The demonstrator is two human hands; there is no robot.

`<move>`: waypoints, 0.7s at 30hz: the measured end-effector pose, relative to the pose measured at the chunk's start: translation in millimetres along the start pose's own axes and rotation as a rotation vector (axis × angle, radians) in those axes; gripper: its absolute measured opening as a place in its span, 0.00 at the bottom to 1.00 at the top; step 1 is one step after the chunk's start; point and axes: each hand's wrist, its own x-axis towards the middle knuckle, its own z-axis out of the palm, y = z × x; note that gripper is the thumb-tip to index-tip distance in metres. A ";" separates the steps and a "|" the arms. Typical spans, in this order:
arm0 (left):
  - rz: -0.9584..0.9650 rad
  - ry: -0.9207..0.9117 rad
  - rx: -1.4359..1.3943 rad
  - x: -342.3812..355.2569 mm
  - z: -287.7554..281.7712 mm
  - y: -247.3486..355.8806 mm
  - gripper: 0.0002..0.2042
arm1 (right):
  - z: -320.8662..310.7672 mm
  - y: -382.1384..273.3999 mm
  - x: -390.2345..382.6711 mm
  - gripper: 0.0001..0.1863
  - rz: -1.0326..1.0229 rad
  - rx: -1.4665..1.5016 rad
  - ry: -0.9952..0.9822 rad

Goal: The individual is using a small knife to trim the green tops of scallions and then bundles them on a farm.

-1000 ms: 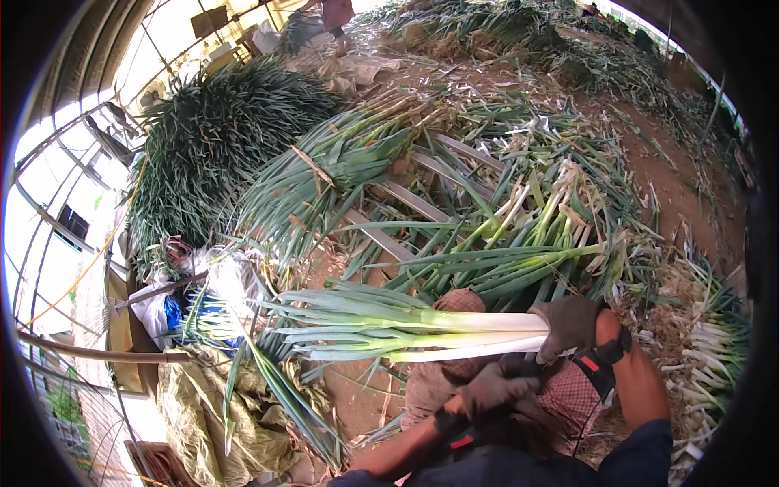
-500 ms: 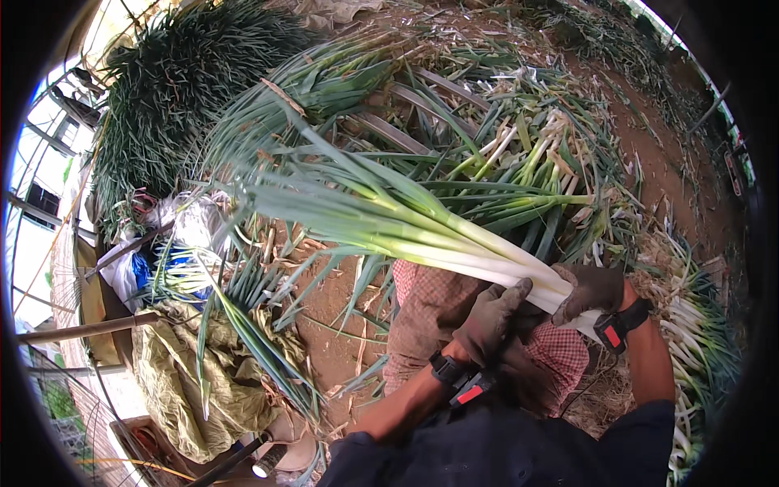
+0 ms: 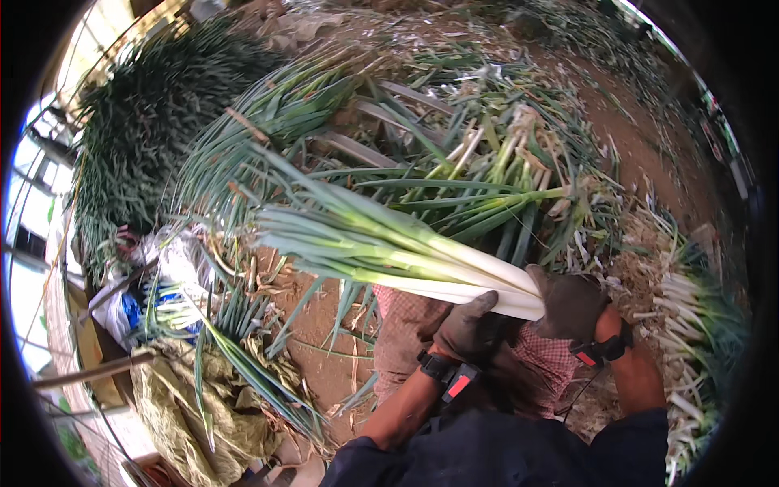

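Observation:
A bundle of long green onions (image 3: 406, 260) lies slantwise over my lap, its dark green leaves pointing to the far left and its white stalks toward me. Beneath the white part, my gloved left hand (image 3: 471, 329) cradles the bundle, with the thumb up along its near side. My right hand (image 3: 573, 306), also gloved, is closed around the root ends and hides them. Several more green onions (image 3: 519, 195) lie in a loose heap just beyond the bundle.
A dense pile of green onions (image 3: 170, 122) stands at the far left. More onions with white stalks (image 3: 690, 325) lie in a row along the right. A crumpled tan sheet (image 3: 182, 406) sits at the lower left near a wooden pole (image 3: 93, 372). Leaf scraps litter the brown ground (image 3: 320, 325).
The right hand has shifted to cover the root ends, which stuck out past it before. The bundle has become flatter and its stalks sit closer together. The whole view has shifted slightly.

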 end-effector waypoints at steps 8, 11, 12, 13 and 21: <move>0.038 0.261 0.801 21.8 -26.2 39.0 0.25 | 14.7 -35.5 14.7 0.21 0.043 0.077 0.352; 0.070 0.118 1.077 63.4 25.4 27.7 0.27 | 13.8 -39.6 9.0 0.16 0.018 -0.222 0.487; 0.083 0.045 1.166 76.3 48.9 17.9 0.27 | 11.3 -36.7 1.5 0.16 -0.028 -0.387 0.573; 0.100 -0.045 1.246 89.5 76.1 7.1 0.28 | 5.8 -30.1 -8.9 0.18 -0.007 -0.481 0.652; 0.325 -1.024 1.451 80.4 360.8 -159.1 0.34 | -18.8 20.6 -247.6 0.38 0.613 -0.554 1.509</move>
